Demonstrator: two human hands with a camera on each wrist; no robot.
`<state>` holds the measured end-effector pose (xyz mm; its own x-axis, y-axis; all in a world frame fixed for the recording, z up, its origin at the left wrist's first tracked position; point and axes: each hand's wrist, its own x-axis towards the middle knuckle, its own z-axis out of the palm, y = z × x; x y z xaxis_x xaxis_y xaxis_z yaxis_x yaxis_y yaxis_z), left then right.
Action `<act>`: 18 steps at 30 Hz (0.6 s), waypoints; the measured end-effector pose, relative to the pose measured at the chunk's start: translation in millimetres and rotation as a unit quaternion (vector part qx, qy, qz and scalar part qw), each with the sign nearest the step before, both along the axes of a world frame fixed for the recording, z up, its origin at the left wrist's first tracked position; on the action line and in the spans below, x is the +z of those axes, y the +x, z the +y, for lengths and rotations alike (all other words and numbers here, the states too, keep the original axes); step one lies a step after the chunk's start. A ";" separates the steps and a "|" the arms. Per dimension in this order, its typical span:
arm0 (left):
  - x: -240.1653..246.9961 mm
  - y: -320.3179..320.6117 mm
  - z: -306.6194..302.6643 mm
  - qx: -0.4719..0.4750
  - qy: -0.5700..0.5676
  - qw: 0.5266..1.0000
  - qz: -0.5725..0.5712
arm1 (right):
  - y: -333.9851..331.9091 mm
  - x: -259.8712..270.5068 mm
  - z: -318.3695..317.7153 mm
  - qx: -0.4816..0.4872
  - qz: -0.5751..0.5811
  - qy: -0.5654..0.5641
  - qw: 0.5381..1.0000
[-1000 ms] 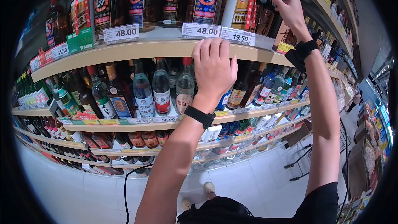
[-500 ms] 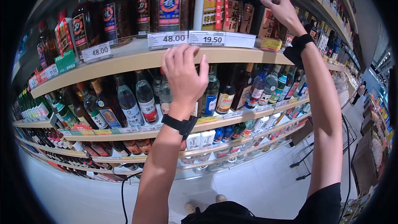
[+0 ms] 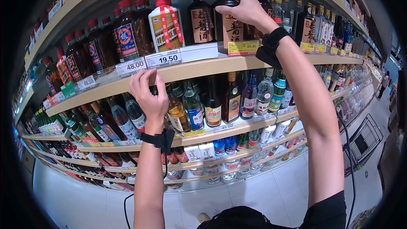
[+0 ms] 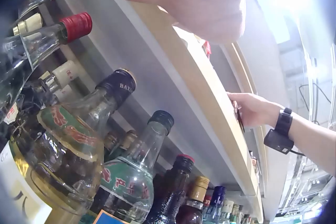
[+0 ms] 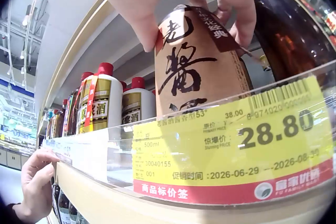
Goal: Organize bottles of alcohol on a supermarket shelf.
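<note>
My right hand (image 3: pixel 250 12) reaches over the upper shelf and grips a dark liquor bottle (image 3: pixel 231 29) by its shoulders. In the right wrist view the thumb (image 5: pixel 137 27) lies on one side of the bottle's tan label (image 5: pixel 184 71), with fingers round the other. The bottle stands upright behind the clear shelf strip, a small dark tag hanging at its neck. A similar dark bottle (image 3: pixel 201 20) is to its left. My left hand (image 3: pixel 149 95) is at the front edge of the same shelf, fingers loosely bent and holding nothing.
A yellow price tag (image 3: pixel 243 47) reading 28.80 sits below the gripped bottle. A white bottle with red ribbon (image 3: pixel 166 26) stands farther left. Lower shelves carry many glass bottles, including a clear one with a blue label (image 3: pixel 194 110). A shopping cart (image 3: pixel 364 142) stands at right.
The view has shifted right along the shelf. My right hand has come from above and beside the dark bottles onto one and now grips it. My left hand stays near the shelf edge.
</note>
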<state>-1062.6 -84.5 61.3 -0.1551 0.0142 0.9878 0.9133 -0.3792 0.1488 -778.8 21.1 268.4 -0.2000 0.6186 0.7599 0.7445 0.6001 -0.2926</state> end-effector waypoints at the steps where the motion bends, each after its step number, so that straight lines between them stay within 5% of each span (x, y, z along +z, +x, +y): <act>1: 0.9 2.9 -1.1 0.008 0.000 1.000 -0.007 | 2.2 -1.7 4.0 0.014 0.013 0.008 1.000; 15: 1.4 10.7 -8.9 0.080 -0.028 0.996 0.007 | -7.7 -25.5 5.5 0.078 0.111 -0.089 0.987; 18: 1.4 11.2 -8.2 0.096 -0.024 0.995 0.018 | 2.5 -22.5 23.6 0.164 0.098 -0.136 0.972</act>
